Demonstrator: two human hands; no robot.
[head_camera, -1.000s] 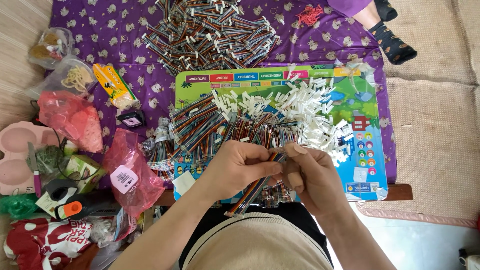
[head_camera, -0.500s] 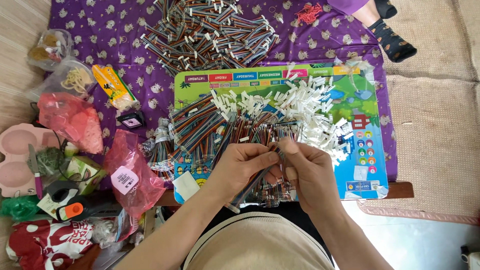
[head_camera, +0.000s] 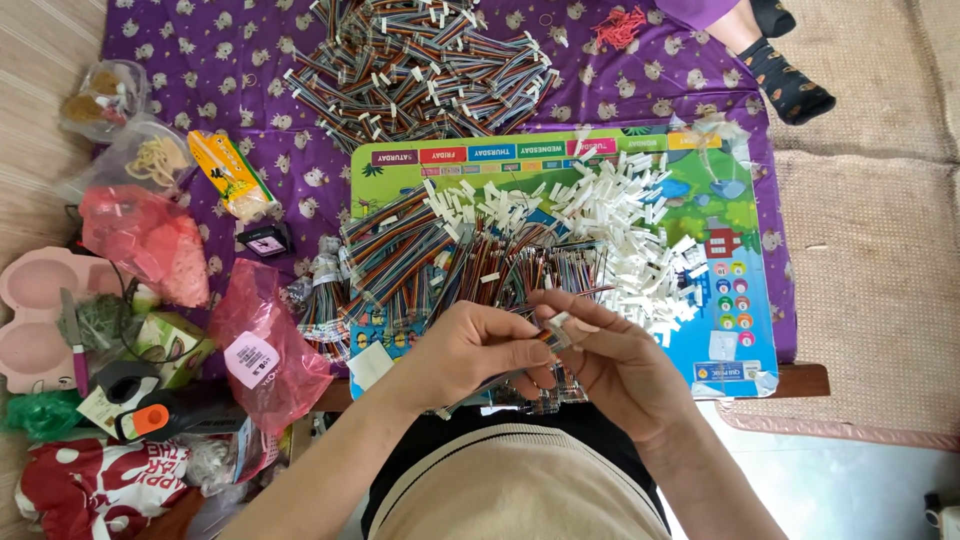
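Both hands meet at the near edge of the bright board (head_camera: 735, 215). The left hand (head_camera: 470, 350) pinches a striped wire strip (head_camera: 470, 392) that slants down toward the person. The right hand (head_camera: 620, 365) pinches its small white plug (head_camera: 558, 330). Left of the board lies a red bag (head_camera: 265, 345) with a pink round label.

A purple patterned cloth (head_camera: 230, 60) covers most of the floor, lying over a beige woven mat (head_camera: 860, 260) that shows on the right. At far left, pale wooden flooring (head_camera: 40, 50) is visible. Pale tile (head_camera: 840, 490) shows at bottom right. Soft, even daylight, without hard shadows.
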